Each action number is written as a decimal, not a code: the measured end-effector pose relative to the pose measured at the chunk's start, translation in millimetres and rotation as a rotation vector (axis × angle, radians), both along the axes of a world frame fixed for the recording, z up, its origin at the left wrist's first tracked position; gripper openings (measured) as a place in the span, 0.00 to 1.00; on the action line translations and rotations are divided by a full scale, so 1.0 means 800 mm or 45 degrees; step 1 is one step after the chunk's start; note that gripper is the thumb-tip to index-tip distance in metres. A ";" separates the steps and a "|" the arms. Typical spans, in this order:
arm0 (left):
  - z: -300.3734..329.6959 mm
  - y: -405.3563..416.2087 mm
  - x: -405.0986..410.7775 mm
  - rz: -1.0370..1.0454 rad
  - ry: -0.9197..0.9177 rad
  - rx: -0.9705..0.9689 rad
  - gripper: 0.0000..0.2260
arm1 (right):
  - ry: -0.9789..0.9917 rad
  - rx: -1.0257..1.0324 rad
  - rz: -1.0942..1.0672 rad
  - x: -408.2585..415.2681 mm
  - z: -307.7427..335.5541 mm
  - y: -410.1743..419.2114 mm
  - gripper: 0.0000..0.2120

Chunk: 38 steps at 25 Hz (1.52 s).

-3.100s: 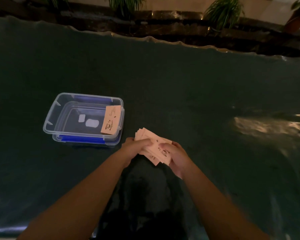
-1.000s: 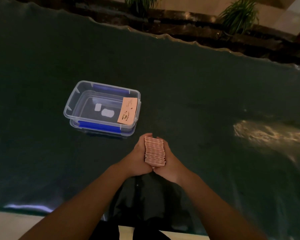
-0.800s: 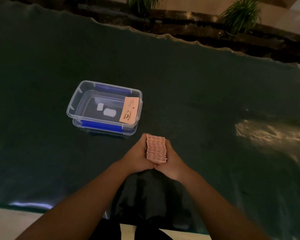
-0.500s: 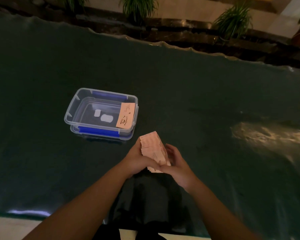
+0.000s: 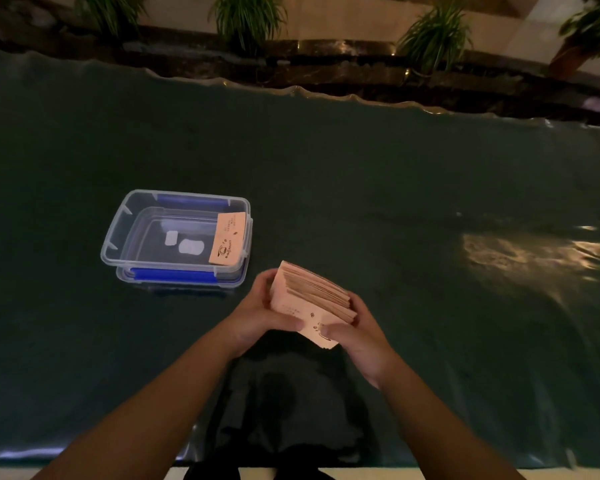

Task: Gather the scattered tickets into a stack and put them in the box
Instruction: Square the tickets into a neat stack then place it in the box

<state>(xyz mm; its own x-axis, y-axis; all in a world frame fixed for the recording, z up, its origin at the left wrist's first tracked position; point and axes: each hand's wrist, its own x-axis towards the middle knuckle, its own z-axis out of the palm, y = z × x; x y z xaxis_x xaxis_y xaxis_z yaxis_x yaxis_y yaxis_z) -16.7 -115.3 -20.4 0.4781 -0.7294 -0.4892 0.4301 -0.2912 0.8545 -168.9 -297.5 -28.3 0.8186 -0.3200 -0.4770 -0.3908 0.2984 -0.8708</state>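
A thick stack of pink tickets (image 5: 310,299) is held between both hands just above the dark table, tilted so its printed face points toward me. My left hand (image 5: 257,313) grips its left side, thumb on the face. My right hand (image 5: 359,332) cups the right and lower edge. A clear plastic box (image 5: 118,233) with blue clips stands to the left and slightly beyond the hands. One single ticket (image 5: 227,239) leans against the box's right inner wall.
The table is covered with a dark green cloth (image 5: 361,188) whose wavy far edge meets a dark ledge with potted plants (image 5: 248,15). A light reflection (image 5: 520,254) shines on the cloth at the right. The near table edge runs along the bottom.
The loose fan of tickets was squared into an upright block between both palms, then tipped over so its face shows. The hands stayed in front of the box.
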 end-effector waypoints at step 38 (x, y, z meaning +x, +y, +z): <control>-0.088 -0.005 0.013 -0.462 -1.122 0.730 0.52 | 0.172 -1.477 0.681 0.024 -0.063 -0.029 0.58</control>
